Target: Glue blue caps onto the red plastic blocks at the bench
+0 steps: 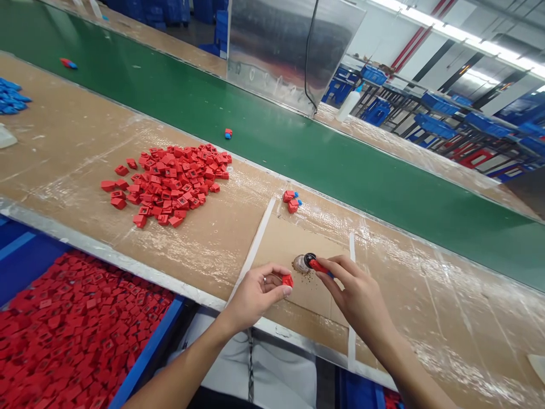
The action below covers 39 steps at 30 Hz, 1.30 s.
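Cardboard-topped counter (pixel 289 244) beside a green conveyor belt (pixel 272 130). Left hand (pixel 255 298): fingers closed, pinching a small red block (pixel 288 280). Right hand (pixel 357 292): fingers gripping a red-handled tool (pixel 319 266), brown granules (pixel 300 264) just beyond them. Loose red blocks (pixel 168 182) lie heaped well left of the fingers; a blue-rimmed bin (pixel 147 355) of red blocks sits nearer the body.

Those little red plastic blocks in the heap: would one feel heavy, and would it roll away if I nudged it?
The red plastic blocks are probably light and stiff: the left hand pinches a single block easily, with no visible bending. Their flat, squared sides suggest sliding rather than rolling. Lying loosely heaped, they would likely shift together if pushed.
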### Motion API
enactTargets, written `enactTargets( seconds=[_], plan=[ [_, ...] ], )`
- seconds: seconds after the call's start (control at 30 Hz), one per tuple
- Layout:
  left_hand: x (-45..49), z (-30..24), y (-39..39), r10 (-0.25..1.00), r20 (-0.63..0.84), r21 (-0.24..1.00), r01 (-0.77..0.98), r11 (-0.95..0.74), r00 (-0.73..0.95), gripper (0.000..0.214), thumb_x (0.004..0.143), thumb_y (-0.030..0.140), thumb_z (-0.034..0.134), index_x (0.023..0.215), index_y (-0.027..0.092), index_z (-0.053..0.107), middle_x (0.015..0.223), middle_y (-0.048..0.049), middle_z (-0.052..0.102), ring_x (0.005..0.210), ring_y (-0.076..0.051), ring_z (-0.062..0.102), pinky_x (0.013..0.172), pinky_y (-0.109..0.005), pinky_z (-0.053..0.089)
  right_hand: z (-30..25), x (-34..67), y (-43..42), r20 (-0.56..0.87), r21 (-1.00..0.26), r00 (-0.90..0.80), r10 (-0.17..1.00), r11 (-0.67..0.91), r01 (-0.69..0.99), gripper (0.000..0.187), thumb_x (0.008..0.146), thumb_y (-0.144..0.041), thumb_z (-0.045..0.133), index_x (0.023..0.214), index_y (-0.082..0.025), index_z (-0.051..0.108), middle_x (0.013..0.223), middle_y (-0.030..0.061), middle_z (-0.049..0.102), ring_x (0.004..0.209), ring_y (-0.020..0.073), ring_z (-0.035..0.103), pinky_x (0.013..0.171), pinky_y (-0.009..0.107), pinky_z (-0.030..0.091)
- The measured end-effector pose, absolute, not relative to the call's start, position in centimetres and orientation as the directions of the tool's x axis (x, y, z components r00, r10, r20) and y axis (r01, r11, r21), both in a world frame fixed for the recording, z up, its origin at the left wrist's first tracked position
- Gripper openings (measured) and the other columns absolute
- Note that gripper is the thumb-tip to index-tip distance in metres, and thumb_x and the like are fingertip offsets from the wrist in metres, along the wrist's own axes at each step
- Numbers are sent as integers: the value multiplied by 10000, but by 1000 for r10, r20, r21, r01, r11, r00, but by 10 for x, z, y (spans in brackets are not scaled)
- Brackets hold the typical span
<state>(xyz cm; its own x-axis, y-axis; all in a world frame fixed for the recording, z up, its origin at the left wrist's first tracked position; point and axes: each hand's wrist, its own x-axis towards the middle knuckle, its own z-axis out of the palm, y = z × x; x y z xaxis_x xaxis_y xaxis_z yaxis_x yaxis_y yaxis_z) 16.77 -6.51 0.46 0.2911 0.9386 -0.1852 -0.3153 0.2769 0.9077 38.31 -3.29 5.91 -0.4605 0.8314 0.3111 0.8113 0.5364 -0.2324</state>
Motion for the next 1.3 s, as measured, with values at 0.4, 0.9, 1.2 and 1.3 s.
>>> enactTargets(
  seconds=[0.4, 0.9, 1.2, 1.3],
  plan=[
    [168, 3, -65, 938, -183, 900, -333, 280, 293, 254, 816, 273, 727, 1041, 183, 652, 872, -3, 640, 792, -116, 579, 773, -244, 456, 62, 382, -31, 290, -204, -503, 814, 566, 799, 306, 1047, -344, 404, 1073, -185, 664, 880, 59, 637, 661, 162, 630, 576, 271, 460],
    [167, 0, -65, 939, -186, 884, -368, 288, 288, 275, 798, 273, 753, 1034, 171, 654, 855, -3, 642, 792, -112, 584, 778, -249, 454, 77, 375, -26, 380, -292, -401, 834, 520, 803, 163, 1005, -315, 501, 1066, -201, 600, 957, 45, 652, 802, 183, 648, 682, 293, 490],
    [164, 2, -64, 934, -189, 803, -501, 324, 302, 303, 764, 266, 797, 1016, 159, 667, 862, -16, 702, 808, -130, 674, 801, -261, 497, 75, 367, -49, 310, -653, -195, 931, 357, 668, 262, 936, -352, 625, 1165, -228, 599, 955, 52, 680, 827, 197, 659, 740, 331, 546],
    [163, 2, -63, 934, -172, 801, -508, 317, 312, 278, 781, 248, 786, 1021, 157, 678, 870, -26, 727, 820, -139, 697, 826, -272, 512, 68, 356, -63, 187, -826, -145, 972, 236, 512, 248, 932, -338, 629, 1159, -238, 613, 1013, 65, 694, 873, 203, 677, 747, 325, 570]
  ],
)
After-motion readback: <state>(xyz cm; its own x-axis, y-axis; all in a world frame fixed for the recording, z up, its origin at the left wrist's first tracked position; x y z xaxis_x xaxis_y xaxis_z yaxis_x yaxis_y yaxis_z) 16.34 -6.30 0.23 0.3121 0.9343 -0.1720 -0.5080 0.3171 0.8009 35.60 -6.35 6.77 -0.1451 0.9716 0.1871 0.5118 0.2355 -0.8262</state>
